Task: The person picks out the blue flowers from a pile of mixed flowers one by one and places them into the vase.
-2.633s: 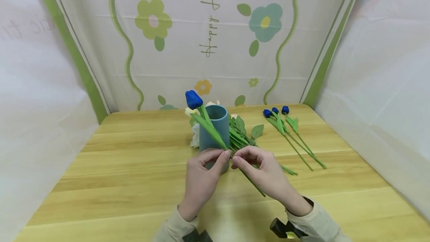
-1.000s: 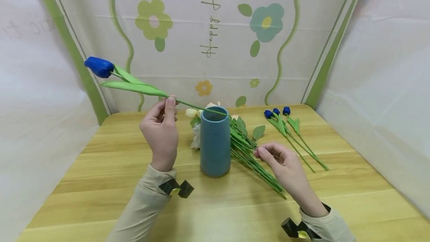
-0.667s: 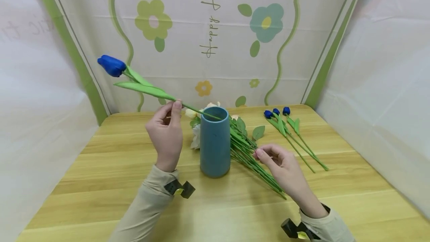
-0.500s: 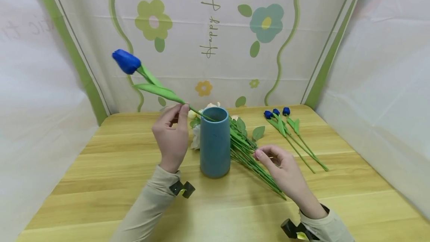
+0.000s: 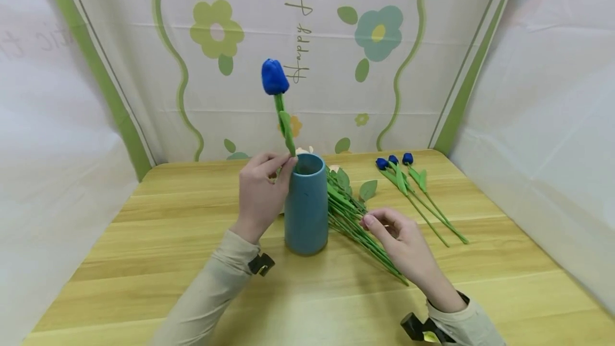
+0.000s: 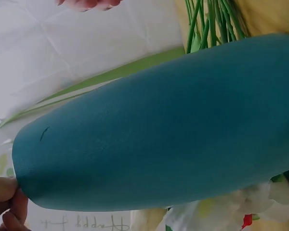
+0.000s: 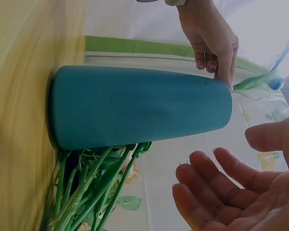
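A blue tulip [image 5: 275, 77] with green leaves stands nearly upright over the mouth of a blue vase [image 5: 306, 212]. My left hand [image 5: 263, 191] pinches its stem between thumb and fingers at the vase's left rim; the lower stem is hidden inside the vase. In the right wrist view, the left fingertips meet the vase's rim beside the tulip's green leaf [image 7: 255, 82]. My right hand [image 5: 401, 239] hovers right of the vase, near a bundle of green stems [image 5: 357, 228]. The right wrist view shows its fingers [image 7: 216, 185] loosely curved, with nothing between them and the thumb.
Three blue tulips [image 5: 401, 175] lie on the wooden table [image 5: 158, 260] at the right. Behind the vase lie pale flowers [image 6: 226, 209], mostly hidden in the head view. A printed cloth [image 5: 307, 41] closes off the back, and white side sheets [image 5: 552, 122] flank the table.
The left hand has lifted the tulip from in front of the vase, then swung it from a leftward slant to nearly upright at the rim. The right hand moved right, away from the stem.
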Demonstrator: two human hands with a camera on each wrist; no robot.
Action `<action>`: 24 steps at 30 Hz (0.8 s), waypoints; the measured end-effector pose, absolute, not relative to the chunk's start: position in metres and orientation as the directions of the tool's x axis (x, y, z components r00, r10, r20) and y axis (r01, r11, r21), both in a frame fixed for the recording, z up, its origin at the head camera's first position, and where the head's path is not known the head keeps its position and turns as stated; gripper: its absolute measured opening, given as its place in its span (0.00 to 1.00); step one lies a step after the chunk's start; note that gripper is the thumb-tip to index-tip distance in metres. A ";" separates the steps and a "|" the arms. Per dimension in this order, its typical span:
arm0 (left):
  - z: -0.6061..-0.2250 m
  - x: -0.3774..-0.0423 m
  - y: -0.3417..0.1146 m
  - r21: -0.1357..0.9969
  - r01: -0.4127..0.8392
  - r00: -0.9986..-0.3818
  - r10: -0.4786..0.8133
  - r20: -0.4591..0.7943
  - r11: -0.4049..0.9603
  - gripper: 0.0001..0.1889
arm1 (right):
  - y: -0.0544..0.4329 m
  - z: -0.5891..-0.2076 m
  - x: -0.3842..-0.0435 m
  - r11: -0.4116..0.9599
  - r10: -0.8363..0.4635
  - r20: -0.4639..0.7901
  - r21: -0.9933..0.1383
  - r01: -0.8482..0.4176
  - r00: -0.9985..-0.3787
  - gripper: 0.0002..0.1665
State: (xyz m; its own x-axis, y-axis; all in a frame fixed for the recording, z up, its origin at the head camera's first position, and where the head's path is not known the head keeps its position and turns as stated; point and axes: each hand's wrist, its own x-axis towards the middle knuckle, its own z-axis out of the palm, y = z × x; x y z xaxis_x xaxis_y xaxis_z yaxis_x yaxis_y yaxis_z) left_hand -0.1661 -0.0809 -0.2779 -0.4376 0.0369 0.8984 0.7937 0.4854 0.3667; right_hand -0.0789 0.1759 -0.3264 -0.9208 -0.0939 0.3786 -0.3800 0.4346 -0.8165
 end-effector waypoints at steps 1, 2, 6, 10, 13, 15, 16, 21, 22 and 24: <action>-0.277 -0.166 -0.081 0.369 0.786 -0.452 0.053 0.890 0.496 0.07 | 0.176 -0.326 -0.079 0.436 -0.092 0.378 -0.816 -0.379 -0.921 0.12; -0.275 -0.166 -0.081 0.376 0.779 -0.468 0.067 0.881 0.502 0.07 | 0.176 -0.326 -0.079 0.436 -0.090 0.378 -0.817 -0.378 -0.921 0.12; -0.270 -0.164 -0.080 0.411 0.749 -0.533 0.105 0.840 0.520 0.06 | 0.175 -0.326 -0.079 0.447 -0.088 0.378 -0.812 -0.376 -0.922 0.12; -0.266 -0.162 -0.080 0.448 0.718 -0.585 0.114 0.803 0.532 0.06 | 0.175 -0.326 -0.079 0.448 -0.091 0.374 -0.812 -0.373 -0.923 0.12; -0.264 -0.162 -0.080 0.472 0.697 -0.617 0.115 0.779 0.540 0.06 | 0.175 -0.326 -0.079 0.443 -0.093 0.371 -0.816 -0.372 -0.924 0.13; -0.262 -0.161 -0.080 0.492 0.682 -0.636 0.109 0.764 0.541 0.06 | 0.174 -0.326 -0.079 0.443 -0.095 0.371 -0.815 -0.373 -0.924 0.12; -0.262 -0.161 -0.079 0.503 0.675 -0.647 0.104 0.756 0.540 0.06 | 0.174 -0.326 -0.079 0.443 -0.097 0.372 -0.814 -0.375 -0.923 0.12; -0.260 -0.157 -0.079 0.567 0.644 -0.686 0.059 0.726 0.514 0.06 | 0.174 -0.326 -0.079 0.449 -0.101 0.375 -0.810 -0.378 -0.922 0.12; -0.261 -0.157 -0.079 0.578 0.640 -0.689 0.045 0.724 0.506 0.06 | 0.174 -0.326 -0.080 0.448 -0.100 0.375 -0.810 -0.378 -0.922 0.12; -0.264 -0.157 -0.079 0.596 0.636 -0.688 0.010 0.725 0.490 0.06 | 0.174 -0.326 -0.080 0.450 -0.101 0.374 -0.809 -0.378 -0.922 0.12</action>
State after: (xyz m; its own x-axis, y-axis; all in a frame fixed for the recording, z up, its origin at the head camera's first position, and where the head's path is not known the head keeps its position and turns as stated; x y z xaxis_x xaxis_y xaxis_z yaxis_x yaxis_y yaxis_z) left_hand -0.1572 -0.0789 -0.2641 -0.6882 0.0099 0.7255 0.6356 0.4903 0.5963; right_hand -0.0798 0.1737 -0.3263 -0.9219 -0.1005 0.3743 -0.3776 0.4502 -0.8092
